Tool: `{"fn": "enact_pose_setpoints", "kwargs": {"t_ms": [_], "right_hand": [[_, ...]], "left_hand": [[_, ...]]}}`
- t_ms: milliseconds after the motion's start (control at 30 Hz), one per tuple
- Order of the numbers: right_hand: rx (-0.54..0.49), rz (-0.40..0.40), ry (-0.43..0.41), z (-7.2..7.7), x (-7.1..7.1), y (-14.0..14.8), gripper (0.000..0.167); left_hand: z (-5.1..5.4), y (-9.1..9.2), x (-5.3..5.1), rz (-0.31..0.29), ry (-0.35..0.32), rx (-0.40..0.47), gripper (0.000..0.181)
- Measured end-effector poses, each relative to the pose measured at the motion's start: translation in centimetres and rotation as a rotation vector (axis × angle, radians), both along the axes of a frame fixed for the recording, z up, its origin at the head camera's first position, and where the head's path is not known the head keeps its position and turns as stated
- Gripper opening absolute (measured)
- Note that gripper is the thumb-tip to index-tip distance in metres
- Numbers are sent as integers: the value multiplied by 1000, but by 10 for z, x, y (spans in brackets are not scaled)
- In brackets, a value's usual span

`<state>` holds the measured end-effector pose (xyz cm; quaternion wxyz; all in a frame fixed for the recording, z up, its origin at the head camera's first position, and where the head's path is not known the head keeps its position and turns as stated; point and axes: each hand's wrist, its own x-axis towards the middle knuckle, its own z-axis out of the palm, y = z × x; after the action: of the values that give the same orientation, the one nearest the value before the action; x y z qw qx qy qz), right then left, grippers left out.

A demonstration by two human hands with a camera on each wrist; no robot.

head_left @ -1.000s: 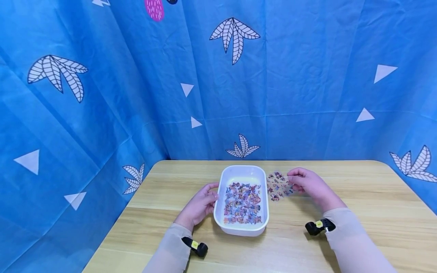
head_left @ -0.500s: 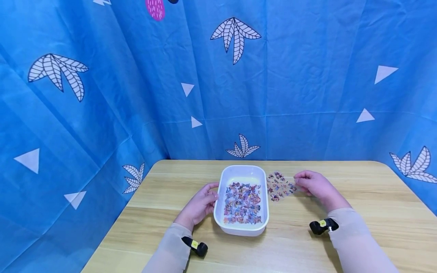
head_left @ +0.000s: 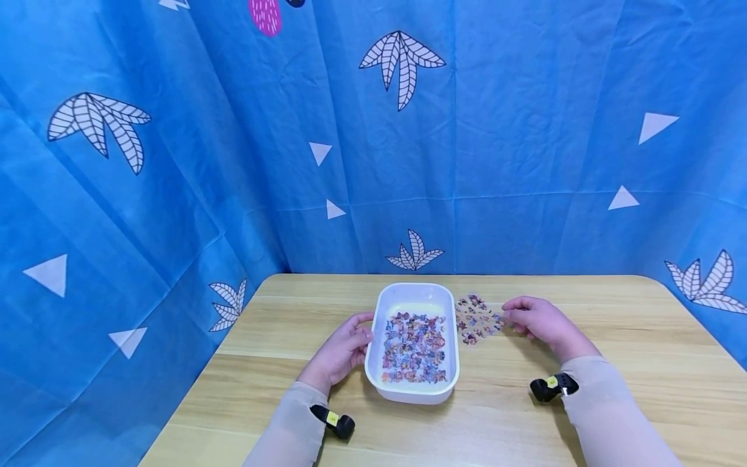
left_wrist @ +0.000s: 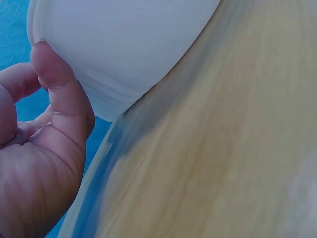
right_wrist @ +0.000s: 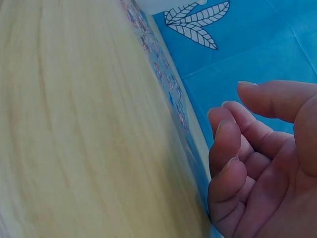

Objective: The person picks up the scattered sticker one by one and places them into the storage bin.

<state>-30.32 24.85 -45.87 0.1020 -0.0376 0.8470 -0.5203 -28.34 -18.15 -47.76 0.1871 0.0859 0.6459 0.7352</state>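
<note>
A white plastic tub (head_left: 382,388) stands on the table with many small colourful cut-out pieces (head_left: 414,347), like stickers, spread over its floor. My left hand (head_left: 341,350) grips its left side, thumb at the rim and fingers behind the wall; the left wrist view shows the thumb (left_wrist: 57,74) against the white wall. Right of the tub, several similar pieces (head_left: 474,321) lie loose on the wood. My right hand (head_left: 539,321) hovers at their right edge. In the right wrist view its fingers (right_wrist: 228,146) are loosely bent, thumb apart, with nothing seen between them.
The wooden table (head_left: 262,402) has rounded far corners. A blue patterned curtain (head_left: 525,130) hangs behind it and along the left side. Each wrist wears a black camera, the left one (head_left: 334,420) and the right one (head_left: 551,387).
My right hand has drawn a little to the right, uncovering pieces at the edge of the loose group, then stayed almost still. The left hand and the tub have not moved.
</note>
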Motion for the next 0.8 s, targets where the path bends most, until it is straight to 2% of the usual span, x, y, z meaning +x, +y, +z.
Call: {"fn": "enact_pose_setpoints", "kwargs": {"t_ms": [167,367,667,800], "right_hand": [[8,-1,-8,-3,0,1,40],[76,9,13,-8,0,1,37],[173,27,73,-10,-1,-1,36],[265,34,133,-13,-4,-2,36]], "left_hand": [[0,1,0,0,0,-3,52],[0,0,1,0,3,-9,54],[-2,-1,0,-12,17,1,55],[-2,-1,0,0,7,-3,55]]}}
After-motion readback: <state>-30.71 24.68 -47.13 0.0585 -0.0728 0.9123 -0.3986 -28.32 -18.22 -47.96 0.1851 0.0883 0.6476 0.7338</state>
